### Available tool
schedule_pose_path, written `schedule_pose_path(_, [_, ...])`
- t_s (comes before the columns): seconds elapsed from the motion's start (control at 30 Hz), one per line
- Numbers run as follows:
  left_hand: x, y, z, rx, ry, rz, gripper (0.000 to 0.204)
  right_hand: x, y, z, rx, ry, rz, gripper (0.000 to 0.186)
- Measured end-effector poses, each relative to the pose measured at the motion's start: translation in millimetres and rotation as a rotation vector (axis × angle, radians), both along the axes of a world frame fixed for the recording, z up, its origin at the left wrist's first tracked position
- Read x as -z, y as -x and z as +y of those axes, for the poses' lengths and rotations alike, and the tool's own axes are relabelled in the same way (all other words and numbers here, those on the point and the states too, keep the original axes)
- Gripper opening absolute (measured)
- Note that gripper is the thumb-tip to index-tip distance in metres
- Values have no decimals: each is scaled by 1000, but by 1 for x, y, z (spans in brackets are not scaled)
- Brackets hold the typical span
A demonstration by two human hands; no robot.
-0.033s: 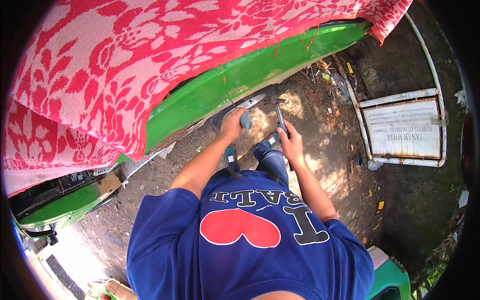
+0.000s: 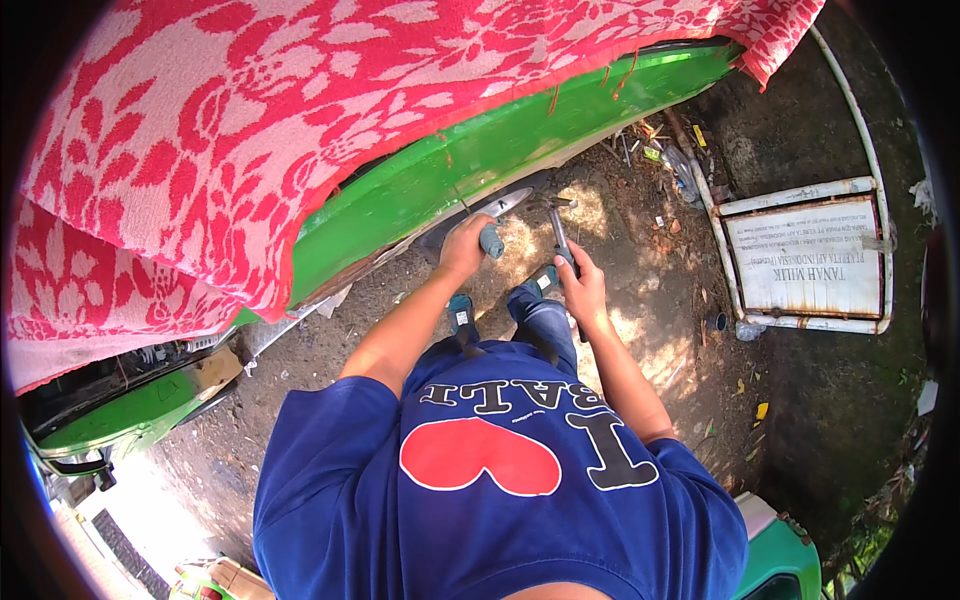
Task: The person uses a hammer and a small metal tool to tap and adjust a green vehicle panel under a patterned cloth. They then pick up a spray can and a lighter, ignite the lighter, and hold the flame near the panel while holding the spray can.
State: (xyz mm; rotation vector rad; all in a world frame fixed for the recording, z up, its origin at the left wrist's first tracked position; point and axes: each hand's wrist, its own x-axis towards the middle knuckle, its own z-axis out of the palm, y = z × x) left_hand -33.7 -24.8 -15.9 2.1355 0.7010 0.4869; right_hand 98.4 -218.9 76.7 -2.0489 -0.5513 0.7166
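Observation:
My left hand [image 2: 465,245] grips the teal handle of a screwdriver-like tool [image 2: 491,242], its thin shaft angled up and left against the lower part of a green vehicle panel [image 2: 530,110]. A grey curved piece [image 2: 505,203] shows below the panel, just beyond that hand. My right hand [image 2: 585,285] is closed around the shaft of a hammer [image 2: 560,228], held upright-angled with its metal head at the top, a little right of the left hand.
A red floral cloth [image 2: 180,120] drapes over the vehicle. A rusty white framed sign [image 2: 800,285] lies at the right on dirt ground [image 2: 660,350] with scattered litter [image 2: 680,160]. Another green panel [image 2: 130,410] is at left, a teal vehicle corner [image 2: 780,560] at lower right.

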Motion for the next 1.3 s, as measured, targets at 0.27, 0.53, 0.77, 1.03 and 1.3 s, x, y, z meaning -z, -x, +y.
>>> schedule_pose_path(0.27, [2,-7,18,-27,42,9,39,7,-1,4,8,-7,7,41])
schedule_pose_path(0.53, [10,-23,45,-210,186,-36,35,3,0,10,-33,-34,31,41])
schedule_pose_path(0.77, [10,-26,42,-235,110,-36,37,-32,11,32,-193,-157,-92,39])
schedule_pose_path(1.03, [4,-36,54,-172,118,-166,30,-9,10,62,-324,-193,-352,39])
schedule_pose_path(1.3, [0,-46,64,-181,90,-92,32,-30,-2,72,-251,-194,-237,37])
